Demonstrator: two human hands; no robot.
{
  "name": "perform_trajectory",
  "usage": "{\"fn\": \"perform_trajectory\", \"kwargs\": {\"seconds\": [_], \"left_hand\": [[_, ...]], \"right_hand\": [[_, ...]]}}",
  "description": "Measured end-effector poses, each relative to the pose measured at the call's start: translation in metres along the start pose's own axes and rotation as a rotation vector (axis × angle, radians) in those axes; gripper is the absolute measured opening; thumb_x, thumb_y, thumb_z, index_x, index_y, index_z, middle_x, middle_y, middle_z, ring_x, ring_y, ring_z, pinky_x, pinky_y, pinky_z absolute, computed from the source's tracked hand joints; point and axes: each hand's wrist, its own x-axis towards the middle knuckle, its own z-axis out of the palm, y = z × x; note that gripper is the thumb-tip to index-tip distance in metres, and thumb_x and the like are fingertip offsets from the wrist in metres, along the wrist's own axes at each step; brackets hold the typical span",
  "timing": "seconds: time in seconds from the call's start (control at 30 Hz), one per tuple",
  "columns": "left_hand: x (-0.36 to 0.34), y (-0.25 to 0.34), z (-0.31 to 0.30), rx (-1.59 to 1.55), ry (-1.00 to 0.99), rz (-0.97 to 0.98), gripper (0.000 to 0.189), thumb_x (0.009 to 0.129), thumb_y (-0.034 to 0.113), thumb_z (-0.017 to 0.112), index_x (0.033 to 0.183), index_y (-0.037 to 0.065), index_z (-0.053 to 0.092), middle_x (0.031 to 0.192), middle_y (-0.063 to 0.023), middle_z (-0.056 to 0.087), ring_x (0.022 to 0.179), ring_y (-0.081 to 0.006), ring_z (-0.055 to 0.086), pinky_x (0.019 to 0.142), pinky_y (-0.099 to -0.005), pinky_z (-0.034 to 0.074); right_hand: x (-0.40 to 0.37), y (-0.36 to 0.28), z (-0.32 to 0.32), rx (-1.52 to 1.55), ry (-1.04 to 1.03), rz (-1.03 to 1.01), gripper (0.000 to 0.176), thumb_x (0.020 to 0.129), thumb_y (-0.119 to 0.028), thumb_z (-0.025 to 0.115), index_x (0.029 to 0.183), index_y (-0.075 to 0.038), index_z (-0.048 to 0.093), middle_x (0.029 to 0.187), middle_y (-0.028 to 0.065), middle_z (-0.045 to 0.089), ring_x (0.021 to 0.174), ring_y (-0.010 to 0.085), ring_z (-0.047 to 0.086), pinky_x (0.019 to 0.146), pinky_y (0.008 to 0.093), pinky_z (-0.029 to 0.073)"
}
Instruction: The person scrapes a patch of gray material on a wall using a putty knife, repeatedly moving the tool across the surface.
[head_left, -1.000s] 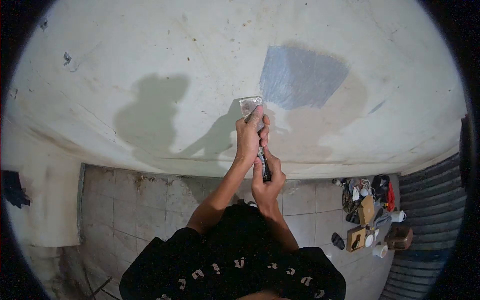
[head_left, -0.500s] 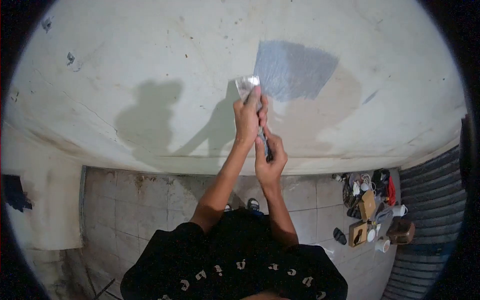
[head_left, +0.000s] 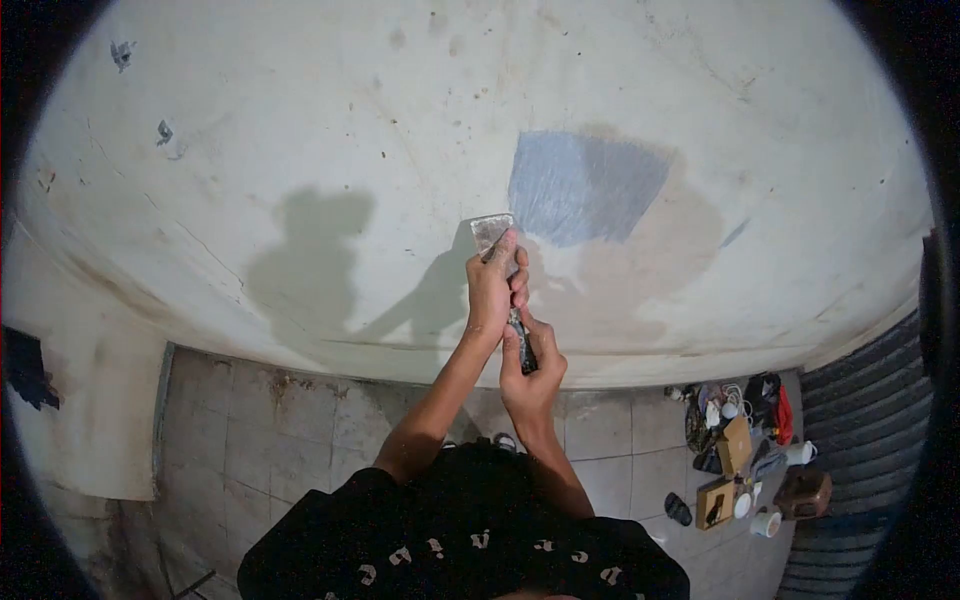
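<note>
A scraper (head_left: 491,230) with a wide flat metal blade lies close to the pale wall, its top edge just left of the lower corner of a grey-blue patch (head_left: 590,188). My left hand (head_left: 490,290) is closed around the upper part of the scraper, thumb along the blade. Below it, my right hand (head_left: 532,372) grips the dark handle. Whether the blade edge touches the wall is hard to tell.
Shadows of my head and arms fall on the wall (head_left: 400,120). At lower right, boxes (head_left: 715,503), white containers (head_left: 766,524), a brown case (head_left: 803,494) and a dark slipper (head_left: 678,508) rest on the tiled floor, near a ribbed shutter (head_left: 860,420).
The whole view has tilted up, so wall and floor appear lower. Both hands and the scraper have dropped slightly relative to the patch. The blade looks duller, at a changed angle.
</note>
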Motion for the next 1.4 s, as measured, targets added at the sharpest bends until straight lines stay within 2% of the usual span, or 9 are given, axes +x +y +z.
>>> {"fn": "perform_trajectory", "kwargs": {"seconds": [0.23,0.33,0.43,0.47,0.6,0.7,0.9,1.1,1.4], "left_hand": [[0.003,-0.010,-0.005,-0.017,-0.012,0.015,0.042,0.094,0.041,0.058,0.072,0.006,0.052,0.049,0.0011,0.040,0.037,-0.0099,0.038,0.037,-0.0244,0.030],[0.007,0.033,0.017,0.028,0.007,0.118,0.043,0.094,0.041,0.058,0.072,0.005,0.053,0.050,0.0003,0.042,0.038,-0.0097,0.038,0.037,-0.0246,0.030],[0.006,0.047,0.019,0.012,-0.029,0.136,0.043,0.093,0.041,0.059,0.071,0.005,0.053,0.050,-0.0001,0.043,0.038,-0.0093,0.038,0.037,-0.0247,0.030],[0.005,0.038,0.015,0.026,-0.003,0.120,0.043,0.094,0.042,0.059,0.071,0.005,0.053,0.050,0.0002,0.043,0.038,-0.0088,0.038,0.037,-0.0242,0.030],[0.000,0.019,0.004,0.033,0.000,0.057,0.043,0.095,0.041,0.056,0.072,0.005,0.053,0.050,0.0015,0.041,0.038,-0.0084,0.038,0.037,-0.0232,0.029],[-0.002,0.026,0.008,-0.005,-0.002,0.031,0.042,0.096,0.040,0.056,0.072,0.006,0.053,0.050,0.0017,0.040,0.038,-0.0084,0.039,0.036,-0.0233,0.030],[0.008,0.027,0.007,0.017,-0.055,0.075,0.042,0.096,0.039,0.056,0.071,0.006,0.053,0.049,0.0012,0.040,0.037,-0.0086,0.038,0.036,-0.0239,0.029],[0.005,0.028,0.006,0.027,-0.050,0.073,0.042,0.095,0.040,0.057,0.071,0.006,0.053,0.049,0.0010,0.041,0.038,-0.0085,0.038,0.036,-0.0241,0.029],[0.004,0.026,0.004,0.001,-0.046,0.052,0.041,0.096,0.039,0.056,0.072,0.006,0.053,0.051,0.0009,0.041,0.038,-0.0091,0.037,0.036,-0.0242,0.029]], "right_hand": [[-0.001,0.015,0.000,-0.033,-0.003,-0.025,0.024,0.091,-0.003,0.061,0.111,0.011,0.057,0.102,0.0195,0.068,0.094,0.0142,0.062,0.081,0.0270,0.049],[0.025,-0.006,0.006,0.005,0.036,-0.163,0.026,0.090,-0.006,0.063,0.114,0.004,0.061,0.089,0.0175,0.069,0.077,0.0097,0.060,0.067,0.0266,0.049],[0.028,-0.022,0.011,0.037,0.055,-0.182,0.027,0.090,-0.005,0.063,0.115,0.005,0.060,0.094,0.0176,0.069,0.081,0.0102,0.061,0.070,0.0264,0.050],[0.022,-0.022,0.009,0.054,0.001,-0.117,0.024,0.091,0.000,0.059,0.113,0.010,0.056,0.105,0.0166,0.066,0.101,0.0141,0.059,0.087,0.0263,0.045],[0.010,-0.003,0.008,0.027,0.037,-0.127,0.027,0.089,-0.002,0.061,0.115,0.007,0.059,0.096,0.0201,0.069,0.089,0.0138,0.063,0.076,0.0278,0.050],[0.009,-0.027,0.002,-0.002,-0.003,0.022,0.028,0.089,-0.002,0.062,0.115,0.008,0.058,0.096,0.0205,0.069,0.091,0.0149,0.064,0.077,0.0280,0.050],[0.012,-0.005,0.012,0.030,0.062,-0.189,0.028,0.091,-0.005,0.061,0.116,0.007,0.058,0.099,0.0199,0.069,0.092,0.0158,0.064,0.078,0.0286,0.050],[0.012,-0.013,0.013,0.052,0.000,-0.112,0.028,0.094,-0.001,0.057,0.119,0.010,0.052,0.108,0.0182,0.065,0.100,0.0147,0.059,0.089,0.0267,0.045],[0.008,-0.010,0.013,0.066,0.044,-0.101,0.029,0.092,-0.006,0.061,0.118,0.006,0.057,0.102,0.0178,0.068,0.092,0.0143,0.062,0.078,0.0274,0.050]]}}
